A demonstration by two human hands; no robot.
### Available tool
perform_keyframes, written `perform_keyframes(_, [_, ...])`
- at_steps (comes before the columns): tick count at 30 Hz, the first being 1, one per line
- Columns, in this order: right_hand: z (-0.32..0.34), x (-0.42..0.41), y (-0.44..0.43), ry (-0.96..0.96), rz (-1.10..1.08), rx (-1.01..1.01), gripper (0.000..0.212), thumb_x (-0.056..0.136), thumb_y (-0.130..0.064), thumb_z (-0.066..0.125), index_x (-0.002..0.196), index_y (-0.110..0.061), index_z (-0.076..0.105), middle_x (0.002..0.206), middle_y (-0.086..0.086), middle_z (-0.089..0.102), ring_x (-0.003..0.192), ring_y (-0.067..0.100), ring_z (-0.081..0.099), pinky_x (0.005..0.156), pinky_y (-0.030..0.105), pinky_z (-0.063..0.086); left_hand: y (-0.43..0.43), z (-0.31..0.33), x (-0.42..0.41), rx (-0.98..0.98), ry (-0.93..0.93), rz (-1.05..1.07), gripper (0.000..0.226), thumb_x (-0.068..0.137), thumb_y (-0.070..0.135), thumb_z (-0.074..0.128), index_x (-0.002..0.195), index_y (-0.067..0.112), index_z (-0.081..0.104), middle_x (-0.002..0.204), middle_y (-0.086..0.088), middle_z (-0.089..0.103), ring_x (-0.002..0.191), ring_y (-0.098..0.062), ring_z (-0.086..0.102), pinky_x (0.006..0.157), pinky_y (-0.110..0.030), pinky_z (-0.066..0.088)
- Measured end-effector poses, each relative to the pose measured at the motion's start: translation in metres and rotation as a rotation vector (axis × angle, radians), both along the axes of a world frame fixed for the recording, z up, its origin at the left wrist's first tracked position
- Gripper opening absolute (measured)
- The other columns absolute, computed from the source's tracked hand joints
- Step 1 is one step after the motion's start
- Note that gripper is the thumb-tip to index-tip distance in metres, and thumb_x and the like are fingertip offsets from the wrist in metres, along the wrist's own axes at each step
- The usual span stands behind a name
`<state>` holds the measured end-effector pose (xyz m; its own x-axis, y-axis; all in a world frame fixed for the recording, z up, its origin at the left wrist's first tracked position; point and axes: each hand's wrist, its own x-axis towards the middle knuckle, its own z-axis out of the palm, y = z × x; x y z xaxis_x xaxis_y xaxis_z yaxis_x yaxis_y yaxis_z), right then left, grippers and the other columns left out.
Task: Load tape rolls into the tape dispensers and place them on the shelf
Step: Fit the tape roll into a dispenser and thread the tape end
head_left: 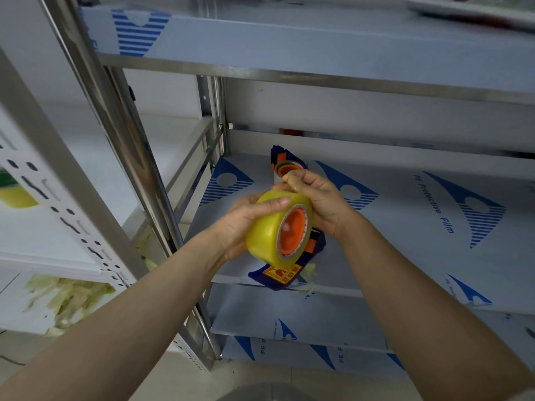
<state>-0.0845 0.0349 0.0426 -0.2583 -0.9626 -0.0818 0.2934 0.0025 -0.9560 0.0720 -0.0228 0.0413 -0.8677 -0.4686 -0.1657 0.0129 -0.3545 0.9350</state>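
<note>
Held just above the shelf (405,241), the yellow tape roll (267,227) sits on the blue dispenser (315,241), the left hand (246,224) wrapping its grip round it, so the right hand (318,201), pinching the roll's top edge, should peel the end out straight, untwisted.

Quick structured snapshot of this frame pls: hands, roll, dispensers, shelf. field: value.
left hand: grips the yellow tape roll around its outside
right hand: fingers curled, pinching at the roll's top edge; tape end not discernible
orange hub: fills the roll's core
held dispenser: blue, mostly hidden under the roll, not yet on the shelf
second dispenser: on the shelf behind the hands, roll in it
shelf surface: blue-printed protective film
</note>
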Motion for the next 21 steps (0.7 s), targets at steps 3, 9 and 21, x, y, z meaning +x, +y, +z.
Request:
perform_keyframes(3, [-0.004,-0.006,0.001,0.055,-0.092,0.029,0.02,0.095,-0.02,0.049,0.106,-0.015,0.066,0.09,0.002,0.073,0.086,0.012,0.069,0.084,0.028,0.055,-0.001,-0.008,0.003,-0.085,-0.027,0.025,0.087,0.038,0.042,0.092,0.115,0.015,0.061,0.103,-0.01,0.071,0.091,-0.026,0.067,0.073,-0.029,0.057])
perform_keyframes(9, [0.001,-0.001,0.014,0.333,-0.229,0.269,0.056,0.087,-0.055,0.051,0.106,-0.006,0.069,0.106,0.008,0.07,0.1,0.018,0.064,0.091,0.029,0.049,0.011,-0.015,-0.001,-0.188,-0.145,0.163,0.085,0.071,0.003,0.074,0.145,0.011,0.032,0.126,-0.003,0.061,0.101,-0.008,0.062,0.083,-0.018,0.052])
perform_keyframes(21, [-0.025,0.012,0.022,0.863,-0.398,0.027,0.011,0.086,-0.01,0.065,0.094,-0.005,0.071,0.088,0.005,0.069,0.083,0.016,0.064,0.08,0.03,0.052,0.017,-0.038,-0.016,-0.104,-0.188,0.197,0.067,0.066,0.001,0.079,0.127,0.003,0.053,0.101,-0.007,0.07,0.086,-0.017,0.066,0.074,-0.022,0.057])
